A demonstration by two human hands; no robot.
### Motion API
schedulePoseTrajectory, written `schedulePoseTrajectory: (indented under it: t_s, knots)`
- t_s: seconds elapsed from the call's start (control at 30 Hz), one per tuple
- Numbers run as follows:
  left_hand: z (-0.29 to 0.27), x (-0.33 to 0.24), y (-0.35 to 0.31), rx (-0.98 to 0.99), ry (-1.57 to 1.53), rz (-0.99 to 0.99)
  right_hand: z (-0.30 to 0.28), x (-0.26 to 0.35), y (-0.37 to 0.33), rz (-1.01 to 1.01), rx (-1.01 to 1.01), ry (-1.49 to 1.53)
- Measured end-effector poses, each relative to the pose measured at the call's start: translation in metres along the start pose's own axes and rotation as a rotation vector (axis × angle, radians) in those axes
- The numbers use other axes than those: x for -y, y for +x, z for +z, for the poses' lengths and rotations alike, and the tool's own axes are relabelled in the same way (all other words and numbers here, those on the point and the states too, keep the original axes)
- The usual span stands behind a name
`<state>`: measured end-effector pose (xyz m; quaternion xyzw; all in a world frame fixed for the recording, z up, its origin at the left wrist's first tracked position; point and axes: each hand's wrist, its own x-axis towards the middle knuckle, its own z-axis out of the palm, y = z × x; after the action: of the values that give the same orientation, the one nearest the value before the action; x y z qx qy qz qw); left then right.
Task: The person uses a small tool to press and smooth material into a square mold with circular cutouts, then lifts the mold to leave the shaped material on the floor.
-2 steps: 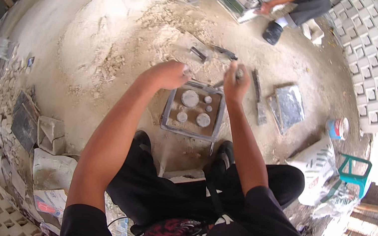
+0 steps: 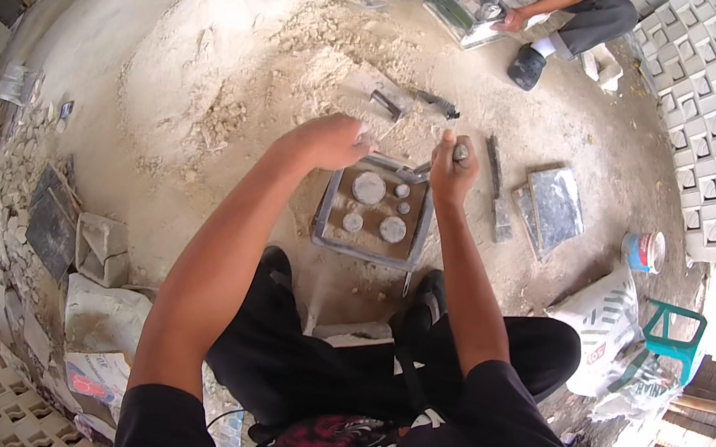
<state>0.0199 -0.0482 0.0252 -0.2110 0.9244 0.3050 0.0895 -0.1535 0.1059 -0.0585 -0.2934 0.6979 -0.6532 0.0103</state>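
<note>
A dark square frame (image 2: pixel 421 235) lies on the ground in front of my feet. Inside it, several pale round discs (image 2: pixel 369 188) of differing sizes sit on a brown sandy bed (image 2: pixel 375 209). My left hand (image 2: pixel 330 142) is at the frame's far left corner, fingers curled together; whatever they pinch is hidden. By the far right corner, my right hand (image 2: pixel 453 173) is closed round the handle of a trowel (image 2: pixel 460 153). Its thumb points up and away from me, and the metal part reaches left toward the frame's far edge.
A pale powder heap (image 2: pixel 208 44) spreads far left. Beyond the frame lies a float with a dark handle (image 2: pixel 388 104). To the right are a long flat tool (image 2: pixel 498 191), grey plates (image 2: pixel 554 208), a paint can (image 2: pixel 643 251), a sack (image 2: pixel 601 314) and a green stool (image 2: pixel 675 339). Another person (image 2: pixel 558 10) works at a similar frame.
The whole view has shifted slightly, so the ground things sit a little lower and further right. Both hands stay by the frame's far edge; the right hand is slightly lower.
</note>
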Motion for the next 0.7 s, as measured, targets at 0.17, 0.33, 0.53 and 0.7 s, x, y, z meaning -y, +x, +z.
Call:
schedulePoseTrajectory:
  t_s: [0.17,0.33,0.53,0.7]
  knots:
    - [0.002,0.009,-0.003,0.033,-0.016,-0.091,-0.004,0.009,0.007,0.063,0.025,0.047]
    - [0.000,0.003,-0.001,0.020,-0.065,-0.028,-0.014,-0.004,0.013,0.117,0.048,-0.023]
    - [0.010,0.011,0.005,-0.003,-0.073,-0.003,-0.015,0.001,0.002,0.036,-0.095,0.005]
    - [0.000,-0.005,0.003,0.049,-0.033,-0.058,-0.025,0.007,0.007,0.094,-0.129,0.050]
